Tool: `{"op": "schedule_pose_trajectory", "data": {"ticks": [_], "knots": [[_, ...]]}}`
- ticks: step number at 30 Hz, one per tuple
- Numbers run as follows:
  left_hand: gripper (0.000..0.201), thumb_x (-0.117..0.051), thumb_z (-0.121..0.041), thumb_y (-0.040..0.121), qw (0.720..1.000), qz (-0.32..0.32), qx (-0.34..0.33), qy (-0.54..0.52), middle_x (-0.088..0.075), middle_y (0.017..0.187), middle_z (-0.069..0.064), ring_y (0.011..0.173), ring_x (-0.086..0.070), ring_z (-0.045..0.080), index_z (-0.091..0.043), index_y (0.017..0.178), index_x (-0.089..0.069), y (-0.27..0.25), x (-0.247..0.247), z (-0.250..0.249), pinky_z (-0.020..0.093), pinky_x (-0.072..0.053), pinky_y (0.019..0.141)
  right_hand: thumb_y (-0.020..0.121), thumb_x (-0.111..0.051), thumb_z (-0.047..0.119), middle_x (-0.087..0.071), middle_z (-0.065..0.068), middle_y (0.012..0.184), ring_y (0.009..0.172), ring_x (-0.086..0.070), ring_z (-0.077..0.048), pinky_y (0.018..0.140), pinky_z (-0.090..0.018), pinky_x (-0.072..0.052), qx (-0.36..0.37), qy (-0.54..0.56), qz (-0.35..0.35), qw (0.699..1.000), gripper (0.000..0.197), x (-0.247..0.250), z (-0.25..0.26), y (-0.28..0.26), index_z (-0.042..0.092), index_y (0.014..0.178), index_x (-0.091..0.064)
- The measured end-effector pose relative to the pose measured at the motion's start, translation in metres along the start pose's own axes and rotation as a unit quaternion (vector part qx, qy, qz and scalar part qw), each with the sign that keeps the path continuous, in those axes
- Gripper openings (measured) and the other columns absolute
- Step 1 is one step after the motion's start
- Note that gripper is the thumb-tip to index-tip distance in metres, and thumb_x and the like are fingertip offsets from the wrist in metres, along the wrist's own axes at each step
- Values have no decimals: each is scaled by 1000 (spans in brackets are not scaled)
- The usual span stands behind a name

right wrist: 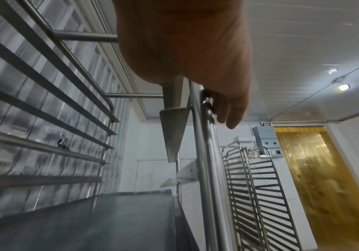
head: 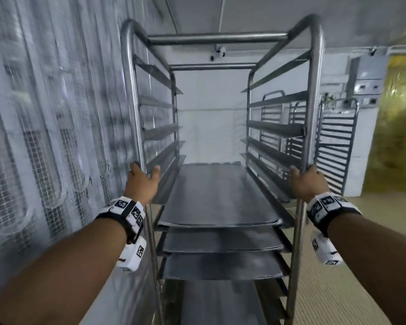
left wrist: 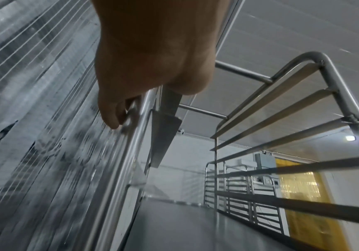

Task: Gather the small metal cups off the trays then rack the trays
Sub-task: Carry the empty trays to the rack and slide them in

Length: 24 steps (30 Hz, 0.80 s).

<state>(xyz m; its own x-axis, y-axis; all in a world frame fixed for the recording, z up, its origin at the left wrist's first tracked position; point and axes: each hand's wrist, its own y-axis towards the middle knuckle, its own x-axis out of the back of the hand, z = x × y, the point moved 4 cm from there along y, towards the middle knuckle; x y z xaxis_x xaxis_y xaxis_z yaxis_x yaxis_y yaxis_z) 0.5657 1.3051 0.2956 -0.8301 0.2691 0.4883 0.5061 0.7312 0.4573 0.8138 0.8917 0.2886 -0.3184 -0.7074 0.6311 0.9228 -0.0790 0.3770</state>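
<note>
A tall steel tray rack [head: 217, 38] stands right in front of me. My left hand [head: 143, 177] grips its left front upright [head: 133, 102]; the left wrist view shows the fingers [left wrist: 114, 117] curled round the tube [left wrist: 139, 122]. My right hand [head: 307, 179] grips the right front upright [head: 314, 102], its fingers [right wrist: 230, 115] wrapped round that post [right wrist: 206, 152]. Flat metal trays sit on the runners: a top tray [head: 218, 195], a second tray [head: 220, 240] and a third tray [head: 220, 266] under it. The upper runners hold nothing. No small metal cups are in view.
A wall of clear plastic strips over wire mesh [head: 45, 137] runs close along the left. Other bare racks [head: 335, 141] stand at the back right by a white wall. A yellow strip-curtain doorway [head: 399, 125] lies far right, with tiled floor [head: 361, 254] beside the rack.
</note>
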Motion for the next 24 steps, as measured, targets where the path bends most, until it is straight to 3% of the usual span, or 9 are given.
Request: {"op": "schedule_pose_trajectory", "data": {"ticks": [5,9,12,15,19,22,24], "knots": [[90,-38,-64,97,999,-22,21,-26,-13,163,22,141,-35,44,-13,158,6,14,4,-25,53,-33,113,100,-37,51,-43,-35,139,123,-49,-51,102,-54,-40,-2,59,-29,998,65,11,17,16,-4,135,-34],[87,-35,-67,96,998,-47,19,-33,-13,162,24,132,-47,46,-24,157,10,17,-5,-21,55,-39,106,103,-34,43,-42,-37,137,113,-54,-54,96,-57,-43,17,115,-36,993,50,1,15,20,3,132,-28],[84,-37,-66,96,997,-61,22,-35,-18,161,23,124,-53,46,-32,155,12,22,-13,-11,55,-43,101,102,-36,43,-49,-37,128,102,-59,-53,90,-59,-47,24,145,-55,988,44,-9,9,21,11,131,-25],[76,-42,-55,99,994,-97,12,-43,-28,158,23,119,-56,47,-35,154,8,24,-18,-7,57,-47,100,99,-36,50,-59,-31,111,86,-63,-49,80,-59,-52,58,154,-91,982,42,-15,3,25,17,123,-26],[66,-40,-45,103,983,-178,-26,-22,-55,138,24,102,-64,47,-24,156,-5,26,-24,2,55,-54,84,102,-36,50,-64,-17,87,66,-62,-37,65,-47,-53,101,147,-115,977,33,-19,-4,26,20,112,-28],[61,-38,-44,104,974,-217,-55,-18,-65,119,27,95,-66,48,-14,153,-16,28,-27,8,52,-54,76,101,-38,52,-63,-14,82,64,-62,-33,59,-42,-52,117,156,-131,972,38,-22,-9,29,18,116,-32],[57,-40,-42,105,971,-231,-57,-20,-67,112,27,92,-67,47,-10,149,-24,31,-30,11,51,-54,75,100,-38,57,-63,-15,80,63,-63,-34,58,-46,-55,114,157,-136,972,40,-27,-14,34,19,113,-33]]}}
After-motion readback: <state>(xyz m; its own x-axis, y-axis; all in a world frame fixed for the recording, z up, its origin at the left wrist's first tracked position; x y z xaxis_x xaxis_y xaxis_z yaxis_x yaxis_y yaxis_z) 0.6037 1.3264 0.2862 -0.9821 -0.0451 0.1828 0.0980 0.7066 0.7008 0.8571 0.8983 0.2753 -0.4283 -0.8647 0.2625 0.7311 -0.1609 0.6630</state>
